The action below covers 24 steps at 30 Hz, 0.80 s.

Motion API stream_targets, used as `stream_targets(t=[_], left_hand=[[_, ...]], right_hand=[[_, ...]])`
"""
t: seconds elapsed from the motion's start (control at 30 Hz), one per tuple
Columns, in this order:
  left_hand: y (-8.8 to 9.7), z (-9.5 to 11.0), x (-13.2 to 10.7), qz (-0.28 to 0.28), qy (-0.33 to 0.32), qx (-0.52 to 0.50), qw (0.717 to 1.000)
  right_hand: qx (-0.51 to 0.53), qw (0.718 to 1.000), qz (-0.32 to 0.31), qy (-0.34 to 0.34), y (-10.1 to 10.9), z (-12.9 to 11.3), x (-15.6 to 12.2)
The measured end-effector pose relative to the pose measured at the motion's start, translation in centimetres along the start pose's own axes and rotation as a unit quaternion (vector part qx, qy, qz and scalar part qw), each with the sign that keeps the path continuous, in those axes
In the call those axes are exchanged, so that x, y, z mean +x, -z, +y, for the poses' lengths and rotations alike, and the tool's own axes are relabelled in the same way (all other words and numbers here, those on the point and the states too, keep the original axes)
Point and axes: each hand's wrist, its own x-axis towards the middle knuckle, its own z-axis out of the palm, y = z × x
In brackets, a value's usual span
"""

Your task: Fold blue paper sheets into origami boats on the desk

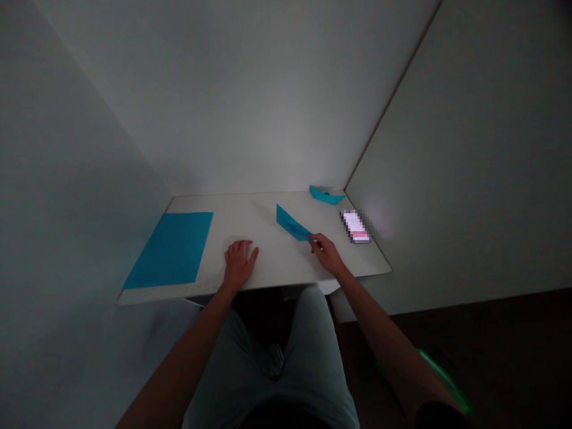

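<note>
My right hand (328, 252) pinches the near corner of a folded blue paper piece (291, 224) and holds it tilted above the white table (268, 205). My left hand (239, 263) lies flat on the table near the front edge, fingers spread, holding nothing. A flat blue paper sheet (172, 249) lies at the table's left side. A finished blue paper boat (326, 195) sits at the back right corner.
A lit phone (356, 226) lies on the table's right side, close to my right hand. White walls enclose the table on the left, back and right. My legs are under the front edge.
</note>
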Motion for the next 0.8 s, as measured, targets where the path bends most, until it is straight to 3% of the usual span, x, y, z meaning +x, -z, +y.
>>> stream_targets(t=[0.1,0.2,0.37,0.5,0.63,0.73,0.8], left_hand=[[-0.4,0.8,-0.3,-0.031,-0.034,0.088,0.995],[-0.9,1.2,-0.4,-0.036,-0.035,0.110,0.993],[-1.2,0.9,-0.3,-0.034,-0.022,0.074,0.996],[-1.1,1.0,-0.4,-0.031,-0.023,0.062,0.997],[-1.1,1.0,-0.5,-0.039,-0.024,0.081,0.996],[-1.1,0.9,-0.5,-0.044,-0.023,0.091,0.995],[-1.1,1.0,-0.5,-0.045,-0.020,0.093,0.994]], right_hand=[[-0.089,0.996,0.018,-0.022,4.4,2.4,4.0],[-0.141,0.988,0.045,-0.043,7.9,4.4,8.2],[-0.211,0.973,0.066,-0.074,10.1,6.6,13.7],[-0.252,0.961,0.066,-0.095,9.9,7.4,15.9],[-0.284,0.948,0.099,-0.105,8.8,6.9,15.9],[-0.292,0.944,0.126,-0.084,6.2,5.4,14.1],[-0.270,0.952,0.131,-0.059,3.2,3.8,11.6]])
